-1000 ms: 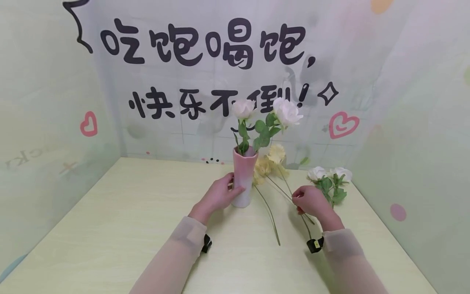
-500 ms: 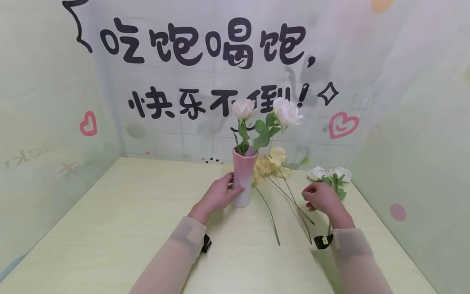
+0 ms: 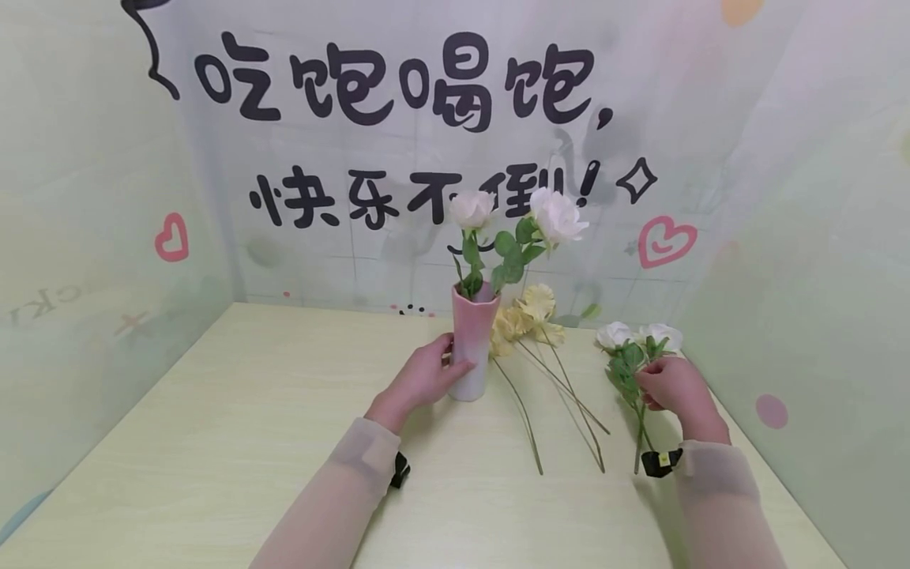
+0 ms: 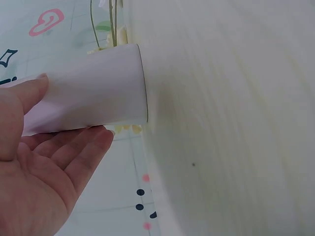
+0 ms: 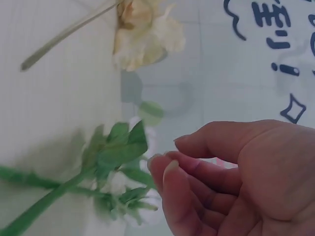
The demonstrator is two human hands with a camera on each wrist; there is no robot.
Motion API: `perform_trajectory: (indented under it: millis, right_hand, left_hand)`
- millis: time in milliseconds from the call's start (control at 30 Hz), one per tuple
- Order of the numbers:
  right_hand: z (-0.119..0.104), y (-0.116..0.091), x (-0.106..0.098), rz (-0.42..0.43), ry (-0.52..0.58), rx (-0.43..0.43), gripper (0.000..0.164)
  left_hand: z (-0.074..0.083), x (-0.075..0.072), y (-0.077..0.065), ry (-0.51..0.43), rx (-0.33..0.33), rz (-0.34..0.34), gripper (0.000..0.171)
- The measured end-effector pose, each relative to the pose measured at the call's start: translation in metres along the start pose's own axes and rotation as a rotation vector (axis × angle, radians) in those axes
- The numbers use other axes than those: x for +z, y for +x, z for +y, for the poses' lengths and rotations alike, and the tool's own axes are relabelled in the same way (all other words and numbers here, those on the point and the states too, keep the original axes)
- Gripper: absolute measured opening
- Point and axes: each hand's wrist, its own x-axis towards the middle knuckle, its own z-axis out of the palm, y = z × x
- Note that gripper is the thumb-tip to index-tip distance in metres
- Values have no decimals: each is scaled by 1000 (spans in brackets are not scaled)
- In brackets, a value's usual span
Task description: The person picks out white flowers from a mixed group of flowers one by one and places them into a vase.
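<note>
The vase (image 3: 470, 340) stands upright toward the far side of the pale table (image 3: 249, 442), slightly right of the middle; its wavy rim and upper part are pink, fading to smooth white at the base. Two pale pinkish-white flowers (image 3: 506, 245) with green leaves rise from it, one leaning right. The left hand (image 3: 421, 375) grips the vase from the left, thumb across the near side. At the right, the right hand (image 3: 675, 387) has loosely bent fingers, a narrow gap under the thumb, beside two white flowers (image 3: 628, 359) lying with crossed green stems; contact is unclear. Yellow flowers (image 3: 519, 320) lie between.
</note>
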Motion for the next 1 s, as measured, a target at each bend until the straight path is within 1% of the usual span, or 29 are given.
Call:
perform_trajectory:
  millis: [133, 267, 467, 733, 900, 1000]
  right_hand:
    - [15, 4, 7, -44, -51, 38, 17]
    - [20, 6, 15, -75, -107, 32, 20]
    - [20, 7, 20, -64, -147, 16, 20]
    - [21, 12, 27, -58, -139, 18, 29]
    - [14, 10, 26, -60, -131, 21, 37]
    - [8, 9, 25, -66, -102, 21, 34]
  left_hand:
    - [-2, 1, 0, -13, -8, -1, 59]
    - [-3, 2, 1, -12, -15, -4, 59]
    - [-2, 1, 1, -5, -7, -5, 59]
    - [-2, 1, 1, -16, -3, -12, 60]
    - [-2, 1, 1, -16, -1, -10, 60]
    - [-2, 1, 1, -12, -5, -7, 60]
